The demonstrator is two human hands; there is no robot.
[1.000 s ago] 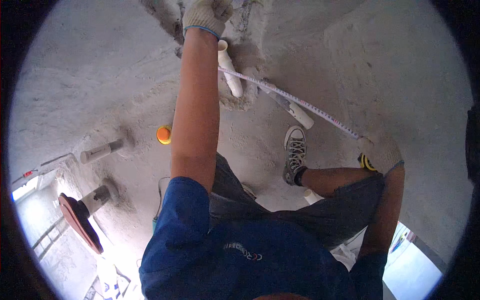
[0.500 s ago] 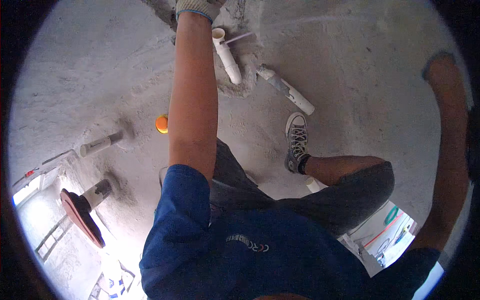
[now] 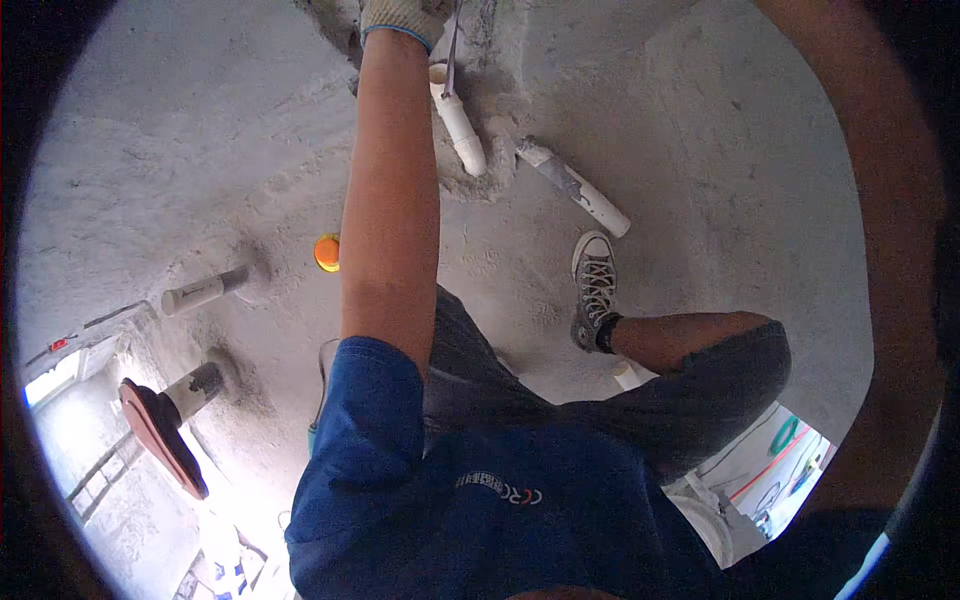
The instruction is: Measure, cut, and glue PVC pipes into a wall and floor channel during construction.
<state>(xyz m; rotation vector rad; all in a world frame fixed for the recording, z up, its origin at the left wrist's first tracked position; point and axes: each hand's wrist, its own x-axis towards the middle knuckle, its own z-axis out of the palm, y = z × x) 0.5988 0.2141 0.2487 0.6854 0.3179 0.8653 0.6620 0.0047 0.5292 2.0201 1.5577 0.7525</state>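
My left hand [image 3: 405, 18], in a cream knitted glove with a blue cuff edge, reaches to the top of the view. Its fingers are cut off or hidden there, so their hold does not show. Just right of the glove, a thin pale strip [image 3: 453, 55] runs up from a white elbowed pipe [image 3: 460, 135] and leaves at the top edge. That pipe's open mouth lies close by my left wrist. On the right side my bare right forearm [image 3: 875, 150] rises past the rim of the view, and my right hand is out of sight.
A white pipe smeared with cement [image 3: 590, 200] slants near my shoe [image 3: 595, 280]. An orange round cap [image 3: 327, 252] lies left of my left arm. Two pipe stubs [image 3: 200, 292] [image 3: 195, 390] stick out at left, the lower bearing a brown flat piece [image 3: 160, 440].
My right arm has swung upward, taking its hand out of view. The thin strip, which stretched rightward from the pipe, now stands nearly upright beside the left glove. The left arm shifted slightly.
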